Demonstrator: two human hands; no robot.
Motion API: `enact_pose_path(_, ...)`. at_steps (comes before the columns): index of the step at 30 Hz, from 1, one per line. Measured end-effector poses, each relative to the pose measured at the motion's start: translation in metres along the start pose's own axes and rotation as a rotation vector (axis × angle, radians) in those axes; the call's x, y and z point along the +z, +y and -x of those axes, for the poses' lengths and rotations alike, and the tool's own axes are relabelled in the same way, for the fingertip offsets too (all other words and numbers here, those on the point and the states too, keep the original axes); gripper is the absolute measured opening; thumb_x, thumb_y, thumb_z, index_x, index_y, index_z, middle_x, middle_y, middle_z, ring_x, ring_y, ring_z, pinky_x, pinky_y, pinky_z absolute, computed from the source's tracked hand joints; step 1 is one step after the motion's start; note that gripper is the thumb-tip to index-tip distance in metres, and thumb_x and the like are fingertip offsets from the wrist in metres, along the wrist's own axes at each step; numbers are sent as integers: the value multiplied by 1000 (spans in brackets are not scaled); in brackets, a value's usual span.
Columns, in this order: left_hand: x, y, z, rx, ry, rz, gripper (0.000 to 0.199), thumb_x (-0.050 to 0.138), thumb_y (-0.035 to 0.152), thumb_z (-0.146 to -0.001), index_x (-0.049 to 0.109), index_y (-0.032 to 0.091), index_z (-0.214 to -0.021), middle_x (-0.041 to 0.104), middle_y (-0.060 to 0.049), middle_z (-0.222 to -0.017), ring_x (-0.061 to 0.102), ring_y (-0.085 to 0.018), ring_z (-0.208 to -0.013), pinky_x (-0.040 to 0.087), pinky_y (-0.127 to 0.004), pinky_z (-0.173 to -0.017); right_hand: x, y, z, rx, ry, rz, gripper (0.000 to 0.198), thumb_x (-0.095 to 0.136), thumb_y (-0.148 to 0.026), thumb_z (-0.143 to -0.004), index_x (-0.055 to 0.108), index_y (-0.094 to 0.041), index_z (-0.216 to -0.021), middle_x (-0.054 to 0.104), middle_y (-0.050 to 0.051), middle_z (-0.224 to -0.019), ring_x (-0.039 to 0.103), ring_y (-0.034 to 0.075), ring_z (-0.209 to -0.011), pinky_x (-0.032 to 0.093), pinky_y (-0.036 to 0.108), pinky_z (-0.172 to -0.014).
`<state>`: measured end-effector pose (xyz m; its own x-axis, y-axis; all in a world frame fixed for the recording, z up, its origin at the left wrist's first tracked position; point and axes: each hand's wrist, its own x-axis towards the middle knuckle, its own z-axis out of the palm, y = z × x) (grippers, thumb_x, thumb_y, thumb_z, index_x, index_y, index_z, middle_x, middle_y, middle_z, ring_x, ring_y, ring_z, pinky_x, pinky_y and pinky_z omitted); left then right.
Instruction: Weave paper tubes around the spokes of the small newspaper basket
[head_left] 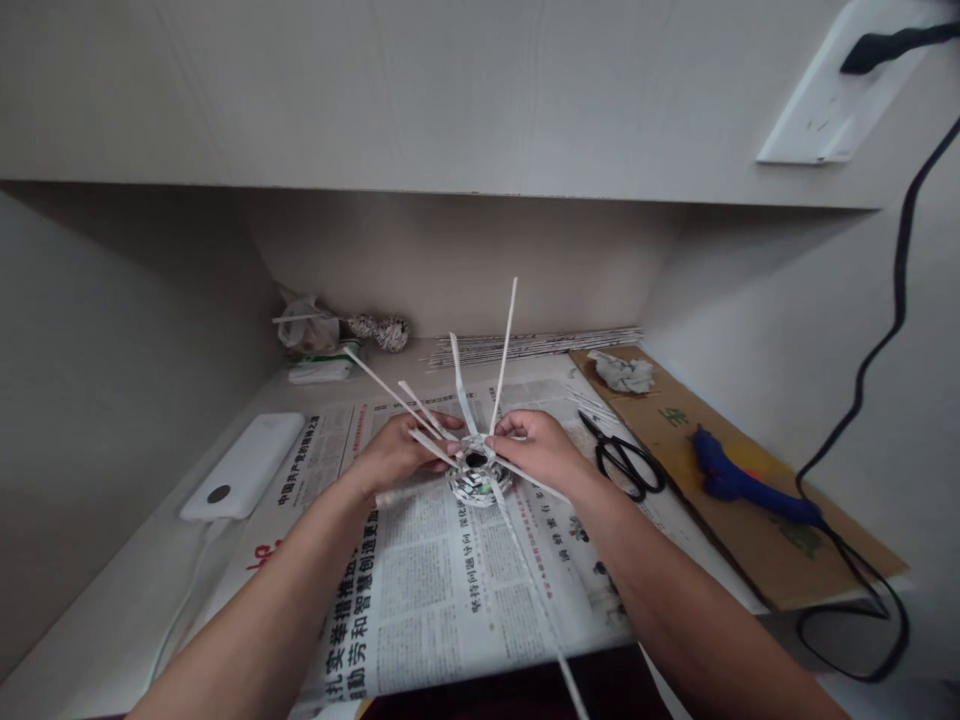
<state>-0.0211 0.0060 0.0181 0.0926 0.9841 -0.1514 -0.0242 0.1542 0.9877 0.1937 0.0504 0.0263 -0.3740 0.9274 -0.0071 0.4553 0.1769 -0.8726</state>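
A small round piece woven from rolled newspaper strips is held just above the spread newspaper, with a dark round hole in its top. Several pale paper strips stick out from it, upward and to the sides. One long strip runs from it toward the front edge. My left hand is closed on the left side of the woven piece, its fingertips among the strip bases. On the opposite side my right hand pinches the rim near a strip, with its fingers curled.
Black-handled scissors lie right of my right hand. A blue glue gun with a black cord and a crumpled wad rest on a cardboard sheet. Thin paper rolls lie at the back. A white power bank is left.
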Motion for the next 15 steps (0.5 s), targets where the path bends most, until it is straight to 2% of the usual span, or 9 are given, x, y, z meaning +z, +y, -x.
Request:
enact_pose_path(6,11,-2,-3,-37,168,84,39,85,27,-54,67,14,-86,69,-1,-62,62,-14,-52,50,-26,-53,1,-1,2,-46,-11,-1,20,67,-38,-75,67,-19,-80,70,3,-81,62,14,-66,46,23,-58)
enact_pose_path(12,25,0,0,59,295,96,49,85,27,-50,67,11,-93,67,0,-61,58,-12,-46,46,-23,-46,3,1,1,-63,-107,0,21,65,-37,-77,68,-16,-75,66,1,-65,56,11,-56,41,21,-52)
enact_pose_path(15,27,-4,-2,89,324,105,44,84,31,-52,69,11,-87,65,0,-57,54,-11,-43,43,-22,-43,5,4,1,-64,-150,-71,21,65,-36,-78,67,-16,-73,65,1,-64,57,11,-56,40,20,-50)
